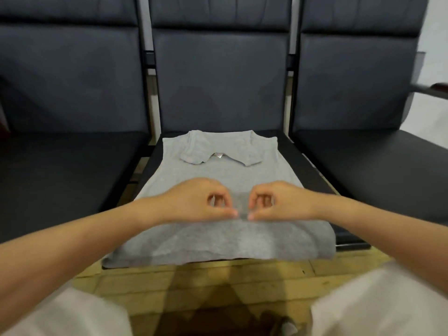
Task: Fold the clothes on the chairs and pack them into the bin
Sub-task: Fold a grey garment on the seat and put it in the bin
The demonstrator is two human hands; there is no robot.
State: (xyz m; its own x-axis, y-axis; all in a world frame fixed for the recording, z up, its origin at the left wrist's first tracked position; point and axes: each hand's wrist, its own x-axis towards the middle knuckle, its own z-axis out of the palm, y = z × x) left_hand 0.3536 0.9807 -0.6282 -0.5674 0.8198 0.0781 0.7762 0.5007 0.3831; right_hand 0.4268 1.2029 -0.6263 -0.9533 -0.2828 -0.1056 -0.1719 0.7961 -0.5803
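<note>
On the middle chair [308, 163] of three: one grey collared shirt [218, 175], laid flat, hem overhanging the seat front. My left hand [194, 202] and right hand [281, 201] each pinch its fabric at centre, fingertips nearly touching.

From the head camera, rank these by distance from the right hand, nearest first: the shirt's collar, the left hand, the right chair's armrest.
Measured from the right hand:
1. Left hand: right beside it, fingertips nearly meeting over the grey shirt.
2. Collar: farther back on the middle chair's seat, toward the backrest.
3. Armrest: far off at the right edge, by the right chair.
</note>
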